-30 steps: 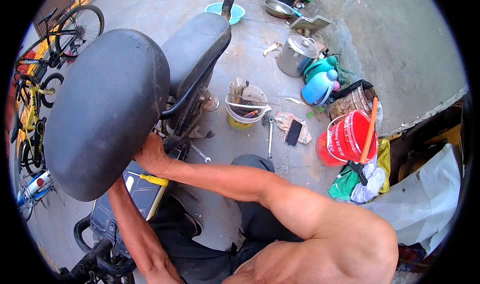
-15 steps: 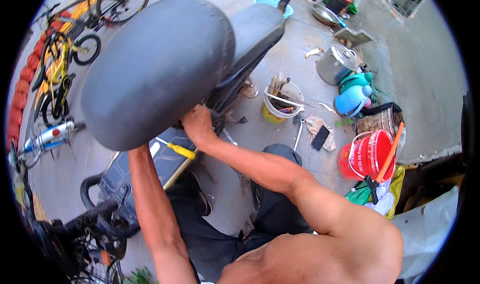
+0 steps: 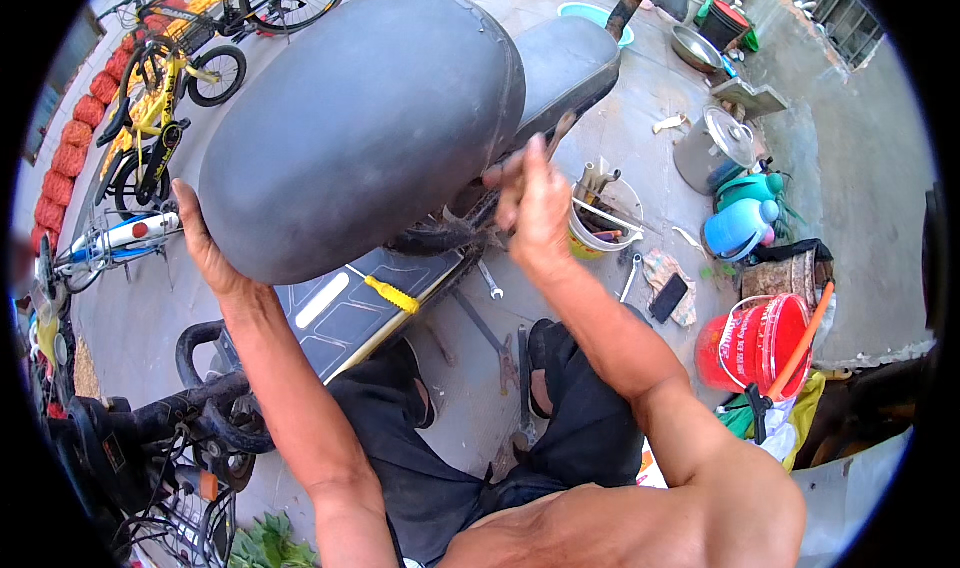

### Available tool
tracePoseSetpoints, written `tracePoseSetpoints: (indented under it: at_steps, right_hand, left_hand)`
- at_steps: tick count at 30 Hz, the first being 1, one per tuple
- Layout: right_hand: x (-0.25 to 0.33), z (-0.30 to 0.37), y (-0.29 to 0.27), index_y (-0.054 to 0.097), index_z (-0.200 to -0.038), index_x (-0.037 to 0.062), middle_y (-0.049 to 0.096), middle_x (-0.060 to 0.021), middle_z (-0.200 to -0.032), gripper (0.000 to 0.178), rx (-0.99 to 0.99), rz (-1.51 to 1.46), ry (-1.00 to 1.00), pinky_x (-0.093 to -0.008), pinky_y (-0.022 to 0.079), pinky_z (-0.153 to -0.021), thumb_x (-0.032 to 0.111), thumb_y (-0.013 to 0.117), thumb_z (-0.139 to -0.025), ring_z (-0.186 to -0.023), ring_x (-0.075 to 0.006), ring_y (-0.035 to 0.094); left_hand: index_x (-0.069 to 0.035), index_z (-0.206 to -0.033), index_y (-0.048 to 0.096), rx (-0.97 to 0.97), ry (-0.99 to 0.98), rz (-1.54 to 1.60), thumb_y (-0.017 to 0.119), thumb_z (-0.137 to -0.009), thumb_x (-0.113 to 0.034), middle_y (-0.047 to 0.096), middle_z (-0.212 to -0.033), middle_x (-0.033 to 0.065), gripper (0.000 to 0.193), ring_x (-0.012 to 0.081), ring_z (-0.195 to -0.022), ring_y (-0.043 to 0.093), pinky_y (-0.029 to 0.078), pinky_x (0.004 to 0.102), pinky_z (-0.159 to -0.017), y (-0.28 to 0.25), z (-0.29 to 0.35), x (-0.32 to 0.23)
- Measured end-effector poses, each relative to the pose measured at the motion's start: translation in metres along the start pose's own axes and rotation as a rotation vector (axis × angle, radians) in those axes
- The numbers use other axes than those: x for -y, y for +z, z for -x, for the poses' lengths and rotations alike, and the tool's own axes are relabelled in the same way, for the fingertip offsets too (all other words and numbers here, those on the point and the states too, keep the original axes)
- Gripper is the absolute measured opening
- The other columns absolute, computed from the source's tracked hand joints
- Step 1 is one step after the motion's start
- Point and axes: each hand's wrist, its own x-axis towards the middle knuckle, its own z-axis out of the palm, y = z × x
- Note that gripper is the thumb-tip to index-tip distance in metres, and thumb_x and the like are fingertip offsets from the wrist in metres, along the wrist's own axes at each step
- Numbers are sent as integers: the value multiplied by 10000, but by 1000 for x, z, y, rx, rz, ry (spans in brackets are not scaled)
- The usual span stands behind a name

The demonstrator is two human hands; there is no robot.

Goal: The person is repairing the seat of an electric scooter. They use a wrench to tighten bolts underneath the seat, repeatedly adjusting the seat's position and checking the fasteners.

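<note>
A large black padded seat [image 3: 350, 138] of an electric scooter fills the upper middle. My left hand [image 3: 208, 243] holds its near left edge, one digit stretched along the rim and the others partly hidden. Beside the seat's right side my right hand [image 3: 538, 203] is raised, blurred, with fingers apart and nothing visible in them. Under the seat, dark parts show near the right hand. A yellow-handled screwdriver [image 3: 392, 295] lies on the scooter's footboard [image 3: 330, 343]. A wrench [image 3: 491, 280] is on the ground beside the footboard.
On the right stand a white tool bucket [image 3: 608, 218], a red bucket [image 3: 745, 343], a lidded metal pot [image 3: 712, 150] and a blue jug [image 3: 740, 228]. A phone [image 3: 668, 298] rests on a cloth near another wrench [image 3: 631, 278]. Bicycles [image 3: 155, 118] stand at left; handlebars [image 3: 150, 428] are at lower left.
My right hand has come out from under the seat toward the right. My left hand has moved from beneath the seat to its left edge. The view has shifted slightly.
</note>
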Motion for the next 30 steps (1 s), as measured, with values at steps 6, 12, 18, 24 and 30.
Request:
tracePoseSetpoints:
  at_steps: [6, 12, 18, 24, 30]
  right_hand:
    - [44, -28, 30, 552, -905, 44, 556, -31, -611, 656, 276, -6, 50, -223, 249, -342, 689, 483, -802, -373, -63, 338]
    - [48, -26, 32, 575, -847, 51, 533, -3, -561, 634, 332, -59, 44, -206, 220, -326, 679, 504, -798, -364, -50, 357]
    - [45, -26, 32, 577, -836, 52, 533, -4, -563, 621, 278, -52, 28, -217, 222, -326, 668, 506, -805, -365, -57, 358]
    - [45, -21, 40, 570, -850, 28, 525, -10, -578, 640, 240, -102, 13, -222, 256, -338, 663, 520, -799, -383, -63, 380]
    - [33, -24, 25, 559, -897, 32, 540, -30, -603, 613, 225, -60, 8, -232, 243, -344, 630, 426, -866, -382, -66, 359]
  left_hand:
    - [-32, -1121, 573, -103, 38, -51, 443, -947, -364, 618, -1110, 112, 397, 218, -1016, 589, 466, 377, -898, 16, 10, 1]
    - [-41, -1135, 558, -28, 41, -59, 418, -956, -355, 609, -1125, 102, 388, 217, -1010, 587, 461, 373, -905, 11, 6, 1]
    - [-52, -1154, 541, 15, 63, -57, 406, -965, -333, 602, -1128, 92, 364, 209, -1021, 577, 461, 368, -908, 4, 5, 3]
    - [-50, -1177, 520, 260, 53, -8, 372, -980, -294, 591, -1146, 92, 347, 209, -1034, 572, 468, 368, -903, -4, -2, 0]
    - [-49, -1256, 467, 89, 188, -255, 434, -954, -259, 559, -1203, 118, 369, 228, -1017, 582, 474, 383, -904, -17, 4, 5]
